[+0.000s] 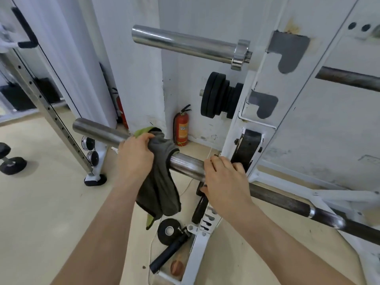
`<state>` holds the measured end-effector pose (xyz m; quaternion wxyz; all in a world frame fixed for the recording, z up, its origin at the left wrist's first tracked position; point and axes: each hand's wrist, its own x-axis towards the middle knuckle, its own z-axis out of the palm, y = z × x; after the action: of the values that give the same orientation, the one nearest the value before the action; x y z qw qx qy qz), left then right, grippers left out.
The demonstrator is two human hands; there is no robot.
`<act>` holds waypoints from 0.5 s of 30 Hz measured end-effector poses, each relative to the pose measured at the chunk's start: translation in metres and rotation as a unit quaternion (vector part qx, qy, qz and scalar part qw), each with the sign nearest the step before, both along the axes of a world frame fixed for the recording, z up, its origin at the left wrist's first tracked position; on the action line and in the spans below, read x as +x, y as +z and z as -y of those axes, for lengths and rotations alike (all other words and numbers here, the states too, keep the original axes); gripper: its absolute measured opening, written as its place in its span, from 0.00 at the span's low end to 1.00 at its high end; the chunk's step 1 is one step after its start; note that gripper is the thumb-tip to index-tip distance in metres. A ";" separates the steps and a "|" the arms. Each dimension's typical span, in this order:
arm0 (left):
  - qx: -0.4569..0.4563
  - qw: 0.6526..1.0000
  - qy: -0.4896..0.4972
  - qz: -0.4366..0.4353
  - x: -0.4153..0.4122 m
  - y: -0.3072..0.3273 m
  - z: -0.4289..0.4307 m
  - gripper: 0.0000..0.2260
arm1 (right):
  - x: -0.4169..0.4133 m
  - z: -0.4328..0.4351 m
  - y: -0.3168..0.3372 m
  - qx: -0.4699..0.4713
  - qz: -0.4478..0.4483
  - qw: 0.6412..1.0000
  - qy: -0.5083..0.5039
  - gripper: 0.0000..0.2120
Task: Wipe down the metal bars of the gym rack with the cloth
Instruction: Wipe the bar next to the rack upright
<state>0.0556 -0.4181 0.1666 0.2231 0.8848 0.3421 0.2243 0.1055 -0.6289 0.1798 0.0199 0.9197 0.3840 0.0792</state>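
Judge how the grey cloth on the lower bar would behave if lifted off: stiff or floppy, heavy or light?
Probably floppy: the cloth drapes over the lower bar and hangs in folds. Likely light, since the left hand bunches it one-handed.

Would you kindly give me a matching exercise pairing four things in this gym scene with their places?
Things:
1 cloth
2 extinguisher
3 black plates
4 right hand

Places:
A on the floor by the wall
B on a peg of the rack
C gripping the lower bar, bare
D draped over the lower bar, gripped by the left hand

Pairs: 1-D; 2-A; 3-B; 4-C
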 end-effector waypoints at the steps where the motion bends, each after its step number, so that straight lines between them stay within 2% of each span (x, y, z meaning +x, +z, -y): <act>1: -0.012 1.000 0.009 0.003 -0.006 0.006 -0.001 0.16 | -0.001 0.001 0.000 0.007 -0.007 1.000 0.007 0.28; 3: -0.048 0.998 0.005 0.044 -0.017 0.024 0.013 0.14 | -0.005 0.008 0.004 0.059 -0.064 0.996 0.012 0.30; 4: -0.071 0.994 -0.011 0.082 -0.022 0.036 0.026 0.12 | -0.009 0.013 0.011 0.108 -0.130 0.986 0.010 0.33; 5: -0.094 0.987 -0.041 0.122 -0.028 0.050 0.044 0.11 | -0.015 0.017 0.023 0.183 -0.230 0.956 0.017 0.38; 6: -0.128 0.975 -0.091 0.157 -0.032 0.064 0.063 0.11 | -0.023 0.021 0.039 0.279 -0.354 0.892 0.032 0.42; 7: -0.192 0.948 -0.158 0.197 -0.034 0.076 0.082 0.12 | -0.029 0.024 0.054 0.368 -0.466 0.803 0.048 0.46; 8: -0.288 0.902 -0.226 0.228 -0.035 0.087 0.101 0.14 | -0.032 0.029 0.064 0.433 -0.526 0.729 0.069 0.47; 9: -0.360 0.863 -0.269 0.232 -0.034 0.092 0.115 0.15 | -0.032 0.036 0.069 0.472 -0.533 0.697 0.084 0.44; 10: -0.371 0.860 -0.273 0.220 -0.028 0.091 0.125 0.14 | -0.029 0.043 0.070 0.492 -0.500 0.708 0.088 0.38; 11: -0.306 0.901 -0.248 0.181 -0.020 0.087 0.130 0.13 | -0.024 0.051 0.069 0.502 -0.428 0.748 0.073 0.28; 12: -0.185 0.954 -0.199 0.125 -0.011 0.078 0.132 0.12 | -0.018 0.062 0.065 0.515 -0.352 0.781 0.034 0.19; 13: -0.046 0.986 -0.146 0.070 -0.005 0.069 0.132 0.12 | -0.010 0.075 0.058 0.520 -0.277 0.808 -0.026 0.14; 14: 0.024 0.991 -0.127 0.039 0.000 0.059 0.132 0.13 | -0.002 0.086 0.051 0.517 -0.214 0.826 -0.074 0.11; 15: 0.047 0.989 -0.139 0.023 0.006 0.050 0.135 0.14 | 0.006 0.093 0.040 0.490 -0.177 0.846 -0.111 0.08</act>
<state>0.0620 -0.5527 0.2170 0.2180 0.9280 0.1995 0.2269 0.1115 -0.7220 0.2196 -0.4933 0.8446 0.1875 0.0905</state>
